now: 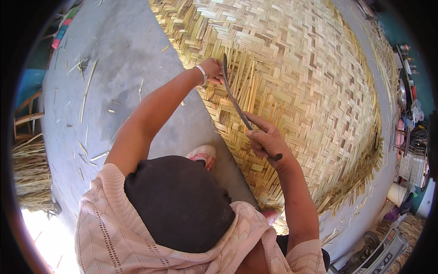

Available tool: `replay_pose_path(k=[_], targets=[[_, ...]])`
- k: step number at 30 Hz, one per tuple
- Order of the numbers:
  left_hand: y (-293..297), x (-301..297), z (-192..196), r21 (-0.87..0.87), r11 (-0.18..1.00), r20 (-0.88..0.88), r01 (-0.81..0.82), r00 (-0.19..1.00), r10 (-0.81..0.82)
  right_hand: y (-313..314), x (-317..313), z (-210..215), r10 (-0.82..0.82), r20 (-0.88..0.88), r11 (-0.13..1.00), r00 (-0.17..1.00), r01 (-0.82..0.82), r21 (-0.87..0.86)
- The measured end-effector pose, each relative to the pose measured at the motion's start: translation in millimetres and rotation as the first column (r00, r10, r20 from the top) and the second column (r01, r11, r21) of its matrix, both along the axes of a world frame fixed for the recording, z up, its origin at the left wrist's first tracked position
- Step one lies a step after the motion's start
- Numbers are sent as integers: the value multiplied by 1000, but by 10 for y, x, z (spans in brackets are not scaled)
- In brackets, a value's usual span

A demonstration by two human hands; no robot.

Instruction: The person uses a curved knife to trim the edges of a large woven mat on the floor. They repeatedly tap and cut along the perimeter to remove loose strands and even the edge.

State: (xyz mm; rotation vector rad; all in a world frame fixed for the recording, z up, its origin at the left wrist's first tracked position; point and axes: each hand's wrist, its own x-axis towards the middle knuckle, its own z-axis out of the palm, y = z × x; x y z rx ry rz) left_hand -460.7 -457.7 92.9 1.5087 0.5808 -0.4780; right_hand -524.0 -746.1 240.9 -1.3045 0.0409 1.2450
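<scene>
On the grey concrete floor [118,50] lies a large woven bamboo mat [310,86], pale yellow strips crossed in a herringbone pattern with loose ends fraying along its near edge. The right hand [267,139] is closed around the handle of a long, dark curved blade [235,98] laid across that edge. The left hand [212,69], a bracelet at its wrist, pinches the blade's far tip.

The grey concrete floor [123,50] left of the woven bamboo mat [310,82] is mostly free, with only thin bamboo splinters [86,96] scattered on it. The mat's far and right parts lie open. At its near left edge the curved knife [235,98], both hands and a pink shoe [203,154] block the way.
</scene>
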Motion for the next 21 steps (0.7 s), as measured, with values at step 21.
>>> replay_pose_path(k=[21], targets=[[-216,-132,-107,-163,931,102,-328,932,347,326,702,78,293,96,891,951,-235,-389]])
